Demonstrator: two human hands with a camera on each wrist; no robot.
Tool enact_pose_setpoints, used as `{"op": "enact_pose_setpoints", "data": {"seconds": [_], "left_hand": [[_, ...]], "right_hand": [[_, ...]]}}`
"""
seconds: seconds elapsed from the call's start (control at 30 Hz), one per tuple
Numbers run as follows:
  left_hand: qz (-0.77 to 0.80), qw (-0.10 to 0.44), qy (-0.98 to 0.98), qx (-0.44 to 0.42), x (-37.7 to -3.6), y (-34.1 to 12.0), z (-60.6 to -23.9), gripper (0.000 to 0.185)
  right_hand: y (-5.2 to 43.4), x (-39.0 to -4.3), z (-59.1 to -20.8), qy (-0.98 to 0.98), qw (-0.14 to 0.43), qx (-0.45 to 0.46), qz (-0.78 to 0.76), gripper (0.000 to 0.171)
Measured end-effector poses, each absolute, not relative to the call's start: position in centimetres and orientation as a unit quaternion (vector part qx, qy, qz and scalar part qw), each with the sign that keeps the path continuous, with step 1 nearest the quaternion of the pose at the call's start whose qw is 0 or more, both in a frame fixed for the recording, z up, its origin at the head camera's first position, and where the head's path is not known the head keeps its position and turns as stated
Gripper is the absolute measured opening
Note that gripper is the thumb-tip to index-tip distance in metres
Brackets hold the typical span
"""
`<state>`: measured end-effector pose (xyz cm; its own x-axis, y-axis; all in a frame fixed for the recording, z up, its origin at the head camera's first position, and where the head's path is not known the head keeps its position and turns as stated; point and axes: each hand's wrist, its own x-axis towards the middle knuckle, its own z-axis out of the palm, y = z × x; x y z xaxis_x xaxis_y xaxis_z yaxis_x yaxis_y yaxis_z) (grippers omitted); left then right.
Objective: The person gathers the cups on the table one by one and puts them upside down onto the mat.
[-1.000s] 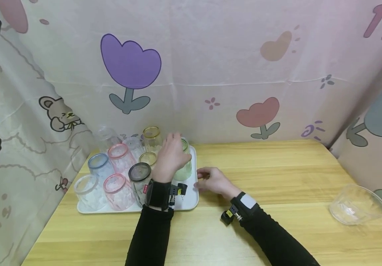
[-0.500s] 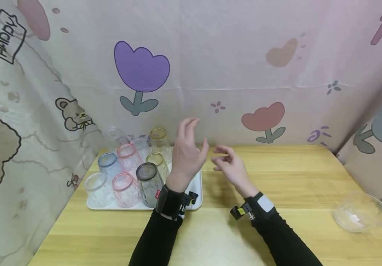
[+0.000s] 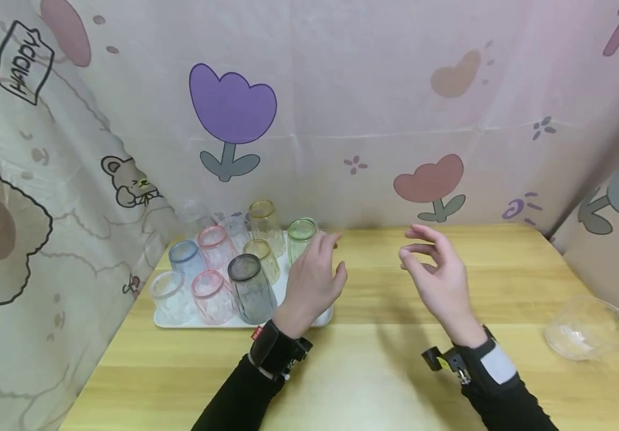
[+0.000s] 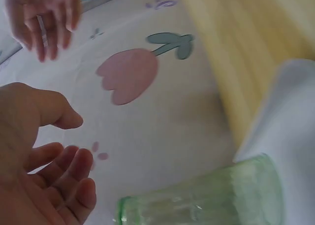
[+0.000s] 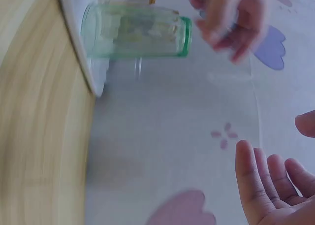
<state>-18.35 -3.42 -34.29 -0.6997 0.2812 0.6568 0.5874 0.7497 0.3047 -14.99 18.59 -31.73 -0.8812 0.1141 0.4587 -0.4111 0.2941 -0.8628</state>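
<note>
My left hand [image 3: 315, 284] hangs over the right side of a white tray [image 3: 324, 317], fingers loosely bent and holding nothing. A green-tinted drinking glass [image 3: 299, 239] stands on the tray just behind it, partly covered by that hand in the head view; the left wrist view shows the glass [image 4: 206, 198] apart from the fingers. Raised over the wooden table to the right, my right hand [image 3: 441, 284] has relaxed, curved fingers with nothing between them. Near the left hand on the tray are a dark grey glass [image 3: 252, 293] and a small yellow-rimmed glass [image 3: 266, 263].
More glasses crowd the tray's left: pink ones [image 3: 214, 299], a blue one [image 3: 187, 257], clear ones [image 3: 172, 299] and a taller yellow-rimmed one [image 3: 267, 227]. A clear bowl [image 3: 584, 329] sits at the table's right. A printed curtain [image 3: 331, 108] hangs behind the table [image 3: 374, 359].
My left hand has come away from the green glass, rising and then lowering toward me. My right hand has left the tray's right edge, moving up and right.
</note>
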Motion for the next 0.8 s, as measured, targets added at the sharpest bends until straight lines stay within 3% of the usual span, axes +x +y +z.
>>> {"op": "enact_pose_setpoints", "data": {"seconds": [0.27, 0.5, 0.8], "left_hand": [[-0.191, 0.156, -0.943, -0.224, -18.2, -4.9, -36.6, 0.034], [-0.165, 0.043, -0.969, -0.176, -18.4, -5.1, -37.9, 0.036], [-0.157, 0.019, -0.972, -0.171, -18.2, -4.8, -39.0, 0.017]], "right_hand": [[22.5, -12.7, -31.7, -0.787, 0.296, 0.029, 0.54, 0.049], [25.6, -12.1, -33.0, -0.795, 0.344, -0.06, 0.496, 0.049], [29.9, -10.7, -34.8, -0.794, 0.379, -0.187, 0.436, 0.062]]}}
